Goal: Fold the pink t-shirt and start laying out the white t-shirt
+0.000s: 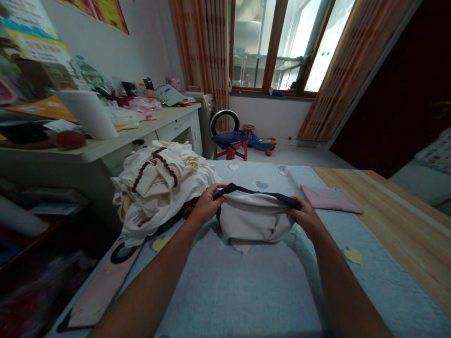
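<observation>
Each hand (206,205) (306,217) pinches the soft white garment's (252,218) dark-trimmed edge.

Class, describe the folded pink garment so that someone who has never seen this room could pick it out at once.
Start at the light blue blanket with heart shapes. Near its far right edge, beside the bare wooden board, lies the pink garment, flat and neatly folded. It alone is pink and lies apart from the heaped cream clothes on the left.

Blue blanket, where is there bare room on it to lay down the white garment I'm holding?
The blue blanket lies bare between your forearms, below the white garment gripped by the left hand and right hand. Another bare strip runs behind it, before the folded pink top. The left side is crowded by the clothes pile.
</observation>
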`<state>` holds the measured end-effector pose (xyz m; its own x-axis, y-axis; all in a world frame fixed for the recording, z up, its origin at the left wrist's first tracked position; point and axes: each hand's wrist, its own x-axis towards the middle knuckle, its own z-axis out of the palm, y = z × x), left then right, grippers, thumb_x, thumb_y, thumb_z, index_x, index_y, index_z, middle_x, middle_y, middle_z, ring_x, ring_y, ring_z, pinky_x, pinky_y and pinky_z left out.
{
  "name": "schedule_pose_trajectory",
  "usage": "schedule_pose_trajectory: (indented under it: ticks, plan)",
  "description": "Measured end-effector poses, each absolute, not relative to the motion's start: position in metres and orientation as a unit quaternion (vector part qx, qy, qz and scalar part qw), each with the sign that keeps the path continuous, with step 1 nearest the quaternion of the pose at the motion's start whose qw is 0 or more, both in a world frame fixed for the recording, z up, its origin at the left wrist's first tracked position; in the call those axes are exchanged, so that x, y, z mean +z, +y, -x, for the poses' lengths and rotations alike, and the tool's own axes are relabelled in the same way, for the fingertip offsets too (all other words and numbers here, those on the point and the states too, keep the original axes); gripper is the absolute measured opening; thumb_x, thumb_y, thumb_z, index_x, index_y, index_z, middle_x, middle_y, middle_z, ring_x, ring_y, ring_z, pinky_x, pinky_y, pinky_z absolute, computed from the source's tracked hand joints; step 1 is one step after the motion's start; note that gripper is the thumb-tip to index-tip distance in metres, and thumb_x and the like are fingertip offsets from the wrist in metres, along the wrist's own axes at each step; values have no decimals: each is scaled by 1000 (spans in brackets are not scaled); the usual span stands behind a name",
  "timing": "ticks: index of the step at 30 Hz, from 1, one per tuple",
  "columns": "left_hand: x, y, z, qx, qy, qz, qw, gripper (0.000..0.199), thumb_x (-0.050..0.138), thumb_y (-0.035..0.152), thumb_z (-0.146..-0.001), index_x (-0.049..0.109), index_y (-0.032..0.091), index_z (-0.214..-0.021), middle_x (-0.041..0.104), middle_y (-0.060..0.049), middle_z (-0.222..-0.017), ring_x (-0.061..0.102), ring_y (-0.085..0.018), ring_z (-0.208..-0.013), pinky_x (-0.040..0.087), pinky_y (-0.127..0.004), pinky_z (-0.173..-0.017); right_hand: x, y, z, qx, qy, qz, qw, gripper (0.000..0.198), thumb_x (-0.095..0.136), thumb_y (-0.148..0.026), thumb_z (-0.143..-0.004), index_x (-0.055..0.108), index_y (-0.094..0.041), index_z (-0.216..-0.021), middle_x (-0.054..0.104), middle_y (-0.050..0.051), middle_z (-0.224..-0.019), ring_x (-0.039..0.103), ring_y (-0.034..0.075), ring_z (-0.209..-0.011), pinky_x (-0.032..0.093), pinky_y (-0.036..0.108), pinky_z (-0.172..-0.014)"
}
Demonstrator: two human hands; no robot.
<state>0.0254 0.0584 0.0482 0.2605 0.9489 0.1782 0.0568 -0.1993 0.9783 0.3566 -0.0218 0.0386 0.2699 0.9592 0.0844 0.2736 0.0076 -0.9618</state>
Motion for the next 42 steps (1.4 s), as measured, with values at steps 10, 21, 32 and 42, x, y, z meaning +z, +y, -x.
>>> schedule_pose_trajectory:
  ticks: [10,21,32,42]
  plan:
    - [54,124,-37,360,463,-752,301,29,55,4,-61,72,22,-77,71,-4,-80,65,-25,-83,48,-34,-83,48,18,-379,380,-533,641,402,37,69,-40,-60,70,-17,-90,67,3,-82,57,20,-77,42,30,-67]
    - [30,80,-50,346,556,-720,230,39,67,25,-76,58,16,-113,66,-11,-99,63,-30,-100,44,-40,-94,13,14,-365,15,-573,757,314,30,59,-33,-77,63,-17,-102,66,14,-101,58,28,-100,42,37,-86]
    - [12,3,-40,162,478,-810,299,71,60,30,-81,40,16,-148,58,-15,-131,54,-30,-123,40,-39,-104,13,-31,-299,209,-612,750,142,45,50,-40,-90,46,-15,-128,68,13,-98,65,26,-88,40,31,-74]
    - [-1,0,-47,409,439,-654,461,68,64,25,-79,47,20,-144,45,-11,-147,44,-26,-134,35,-36,-111,12,-46,-320,483,-477,602,421,56,61,-33,-70,42,-22,-122,57,-2,-86,59,17,-72,49,30,-65]
